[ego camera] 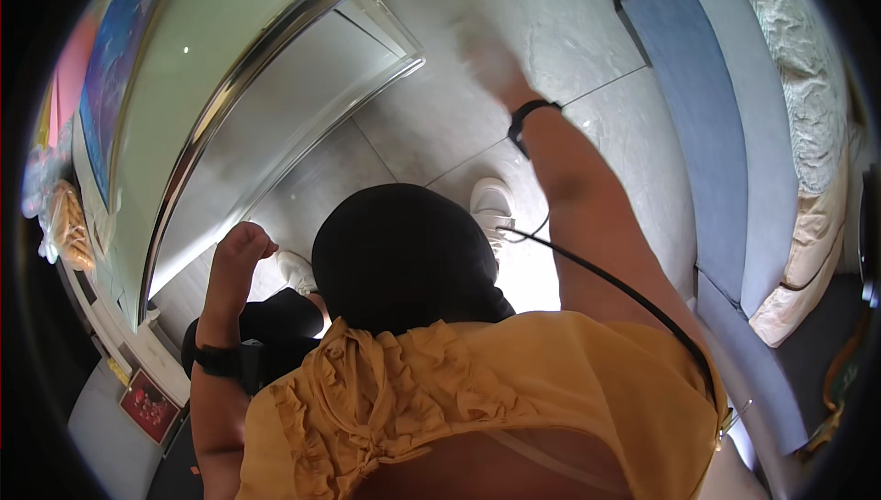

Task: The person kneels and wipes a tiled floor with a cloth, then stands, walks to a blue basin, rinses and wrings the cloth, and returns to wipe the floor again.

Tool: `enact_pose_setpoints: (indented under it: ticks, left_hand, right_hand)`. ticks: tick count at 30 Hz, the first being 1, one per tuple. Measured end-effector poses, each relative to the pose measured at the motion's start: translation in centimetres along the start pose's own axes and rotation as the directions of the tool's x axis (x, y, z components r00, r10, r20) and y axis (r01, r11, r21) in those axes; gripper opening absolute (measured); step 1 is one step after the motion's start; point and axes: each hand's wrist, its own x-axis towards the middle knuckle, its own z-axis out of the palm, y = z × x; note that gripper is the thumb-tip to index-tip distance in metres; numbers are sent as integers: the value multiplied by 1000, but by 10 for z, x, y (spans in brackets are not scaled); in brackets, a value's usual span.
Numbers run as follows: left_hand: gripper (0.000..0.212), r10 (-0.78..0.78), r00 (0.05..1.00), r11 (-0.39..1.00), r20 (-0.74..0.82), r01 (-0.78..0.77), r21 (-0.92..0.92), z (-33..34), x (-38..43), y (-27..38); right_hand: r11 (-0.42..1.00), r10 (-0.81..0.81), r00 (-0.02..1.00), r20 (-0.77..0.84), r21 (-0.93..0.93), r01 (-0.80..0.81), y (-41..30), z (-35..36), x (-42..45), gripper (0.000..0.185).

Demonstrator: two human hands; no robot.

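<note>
My left hand (246,242), at the lower left, has its fingers curled in and nothing visible between them; a black band circles that wrist. It is near the glass-topped table's metal edge (227,97). My right hand (490,63) reaches out over the grey tiled floor (440,135) and is blurred, so its fingers and anything in them cannot be made out. A black band (526,115) is on the right wrist. A black cable (606,280) runs past the right arm. Between the arms are a black-clad knee (406,259) and a white shoe (492,201).
At the left, the table holds a bag of brown food sticks (71,228) and a blue patterned item (124,53). Grey-blue sofa cushions (695,87) with a quilted cream cover (809,87) line the right. A red picture card (150,405) lies at the lower left.
</note>
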Motion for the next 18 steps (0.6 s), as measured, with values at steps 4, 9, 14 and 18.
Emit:
enact_pose_setpoints:
  ticks: [4, 9, 14, 18]
  left_hand:
    - [12, 33, 999, 999, 5, -33, 22, -1, -2, 1]
    - [11, 5, 1000, 1000, 5, -5, -6, -3, -2, -3]
    - [8, -16, 999, 1000, 41, 17, -9, -3, -9, -12]
    - [8, -3, 999, 999, 45, 4, -38, -8, -7, -16]
  right_hand:
    - [832, -541, 799, 263, 25, 555, -75, 57, -64, 22]
    - [934, -3, 889, 457, 318, -160, -113, -3, -99, 24]
    - [977, 174, 971, 165, -149, -150, -39, -103, -151, 61]
    - [936, -38, 910, 412, -305, 177, -9, -91, -170, 97]
